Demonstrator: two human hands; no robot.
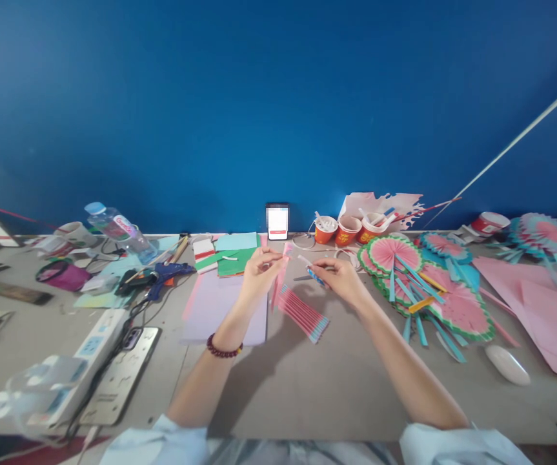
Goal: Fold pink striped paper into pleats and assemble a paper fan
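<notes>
**Two bare hands meet over a crowded grey table before a blue wall**

At the far left of the grey table (336, 400), a purple holder (68, 274) stands near a tilted clear bottle (126, 231) with a blue cap. Nearer the person, a white power strip (89, 361) with plugs and cables lies beside a phone (126, 378) in a patterned case. A dark blue glue gun (164, 278) lies beyond them.

Next come green sheets (242, 258) and a lilac sheet (230, 310). Over the lilac sheet's right side, the left hand (262, 271) pinches a small pink piece (287, 249) in its fingertips. An upright screen (277, 221) stands at the plain blue wall (278, 116). Below the hands, a pleated pink strip (302, 313) with blue ends lies flat on the table.

The right hand (341, 278) grasps a blue-and-white tool (315, 276), near the pink piece. Behind it, three red cups (348, 231) stand in a row, the outer two holding white items. Farther right lie pink-and-green paper fans (392, 258), a white mouse (507, 365) and large pink sheets (549, 323). A pale line (525, 132) slants up across the wall.
</notes>
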